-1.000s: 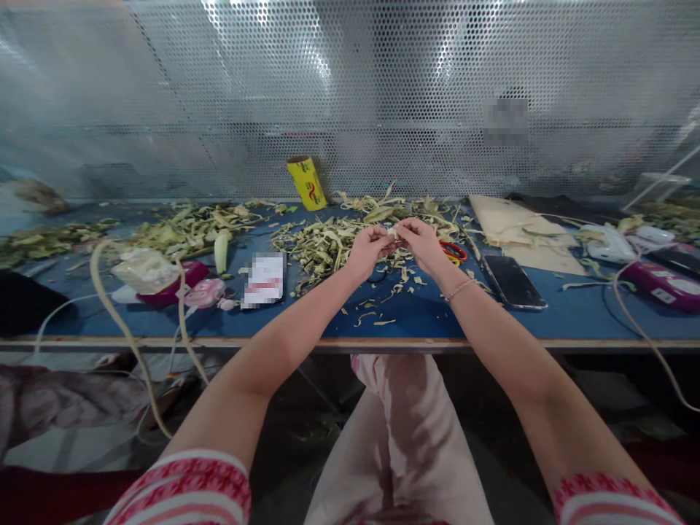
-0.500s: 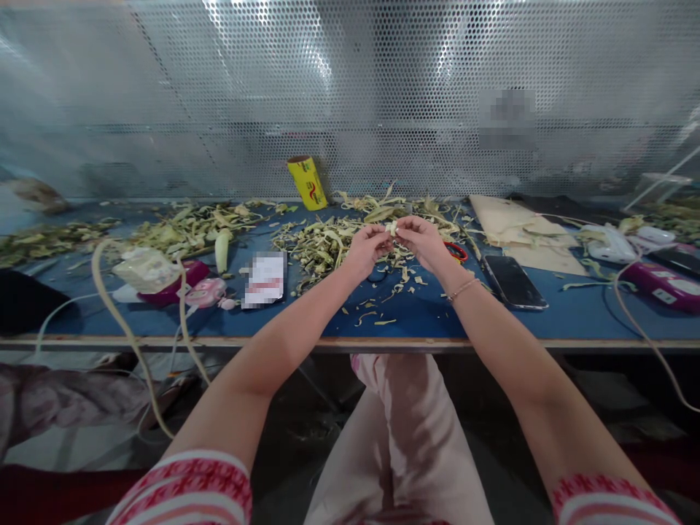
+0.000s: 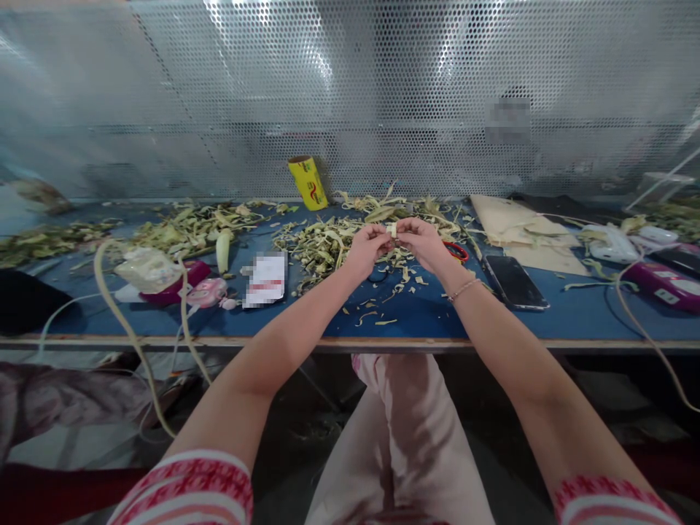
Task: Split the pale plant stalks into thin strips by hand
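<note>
Between my fingertips is a small pale cream piece of plant (image 3: 392, 230), too small to make out its exact kind. My left hand (image 3: 369, 249) pinches it from the left with thumb and fingers. My right hand (image 3: 421, 240) grips its other side, the fingers bent together. Both hands hover over a heap of dried greenish-yellow plant pieces (image 3: 320, 251), with loose shreds (image 3: 386, 321) strewn below them on the blue tabletop (image 3: 415, 313). Red-handled scissors (image 3: 456, 252) lie beside my right wrist, their blades mostly hidden.
A yellow tube (image 3: 307, 184) leans at the perforated metal panel (image 3: 350, 87). To the right lie a phone (image 3: 515, 282) and brown cardboard (image 3: 508, 226). On the left are a white packet (image 3: 266, 279), another plant heap (image 3: 186, 230), a purple device (image 3: 175, 286) and a looping hose (image 3: 117, 313).
Both hands stay nearly in place, still pinching the pale piece. The piece has turned slightly between the fingertips, and the view has shifted a little.
</note>
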Tool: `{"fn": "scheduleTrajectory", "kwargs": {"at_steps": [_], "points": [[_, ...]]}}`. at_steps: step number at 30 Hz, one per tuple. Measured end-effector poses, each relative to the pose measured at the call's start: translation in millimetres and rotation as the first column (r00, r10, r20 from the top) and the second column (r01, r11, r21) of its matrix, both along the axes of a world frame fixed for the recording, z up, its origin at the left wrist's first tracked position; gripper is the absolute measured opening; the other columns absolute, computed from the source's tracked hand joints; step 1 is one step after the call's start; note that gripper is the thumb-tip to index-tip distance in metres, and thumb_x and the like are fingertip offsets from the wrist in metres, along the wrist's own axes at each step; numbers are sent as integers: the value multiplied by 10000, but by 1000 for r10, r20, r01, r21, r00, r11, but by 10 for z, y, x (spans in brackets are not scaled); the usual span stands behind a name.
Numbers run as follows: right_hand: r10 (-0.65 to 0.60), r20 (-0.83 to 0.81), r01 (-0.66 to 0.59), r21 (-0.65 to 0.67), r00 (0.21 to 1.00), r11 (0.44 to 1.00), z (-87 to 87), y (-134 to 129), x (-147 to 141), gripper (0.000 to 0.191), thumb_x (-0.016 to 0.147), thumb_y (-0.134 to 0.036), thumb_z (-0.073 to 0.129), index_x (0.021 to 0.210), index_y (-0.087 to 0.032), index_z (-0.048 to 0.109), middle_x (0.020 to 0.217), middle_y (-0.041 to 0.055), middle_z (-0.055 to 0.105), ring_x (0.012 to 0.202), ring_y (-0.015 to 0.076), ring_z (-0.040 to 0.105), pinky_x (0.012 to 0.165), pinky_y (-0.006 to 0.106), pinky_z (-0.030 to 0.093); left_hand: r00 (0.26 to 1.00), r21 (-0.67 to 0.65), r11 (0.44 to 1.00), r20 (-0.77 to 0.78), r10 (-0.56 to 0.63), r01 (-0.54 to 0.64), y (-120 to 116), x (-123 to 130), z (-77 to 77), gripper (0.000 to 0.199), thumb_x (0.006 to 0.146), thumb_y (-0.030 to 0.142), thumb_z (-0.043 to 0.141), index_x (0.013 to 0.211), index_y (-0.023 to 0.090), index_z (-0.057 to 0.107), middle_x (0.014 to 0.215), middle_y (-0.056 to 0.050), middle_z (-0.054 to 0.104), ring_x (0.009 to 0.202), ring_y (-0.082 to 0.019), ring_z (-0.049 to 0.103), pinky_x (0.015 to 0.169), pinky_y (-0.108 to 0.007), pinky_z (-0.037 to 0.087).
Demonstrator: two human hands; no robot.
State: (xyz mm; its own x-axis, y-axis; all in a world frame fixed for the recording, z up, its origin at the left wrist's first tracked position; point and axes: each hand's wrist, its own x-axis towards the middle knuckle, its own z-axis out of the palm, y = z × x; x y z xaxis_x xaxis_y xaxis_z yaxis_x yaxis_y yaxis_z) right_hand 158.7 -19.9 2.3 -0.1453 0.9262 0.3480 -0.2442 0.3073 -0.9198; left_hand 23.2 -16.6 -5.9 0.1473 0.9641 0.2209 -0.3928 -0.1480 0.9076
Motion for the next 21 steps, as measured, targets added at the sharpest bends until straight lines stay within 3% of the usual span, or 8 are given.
{"fn": "scheduleTrajectory", "kwargs": {"at_steps": [11, 21], "points": [[-49, 31, 49, 4, 998, 999, -31, 54, -24, 216, 543, -160, 666, 753, -183, 622, 699, -33, 585, 670, 94, 522, 677, 255, 440, 1000, -29, 999, 22, -15, 16, 1, 9, 17, 193, 661, 113, 679, 770, 164, 528, 584, 42, 574, 536, -68, 541, 633, -238, 481], [-55, -2, 55, 38, 999, 998, -62, 76, -19, 183, 575, -198, 690, 751, -179, 641, 703, -26, 610, 687, 101, 558, 718, 263, 467, 999, 4, 1000, 34, -29, 29, -32, 6, 24, 130, 743, 218, 677, 755, 141, 573, 607, 35, 576, 551, -52, 547, 626, -207, 495]]}}
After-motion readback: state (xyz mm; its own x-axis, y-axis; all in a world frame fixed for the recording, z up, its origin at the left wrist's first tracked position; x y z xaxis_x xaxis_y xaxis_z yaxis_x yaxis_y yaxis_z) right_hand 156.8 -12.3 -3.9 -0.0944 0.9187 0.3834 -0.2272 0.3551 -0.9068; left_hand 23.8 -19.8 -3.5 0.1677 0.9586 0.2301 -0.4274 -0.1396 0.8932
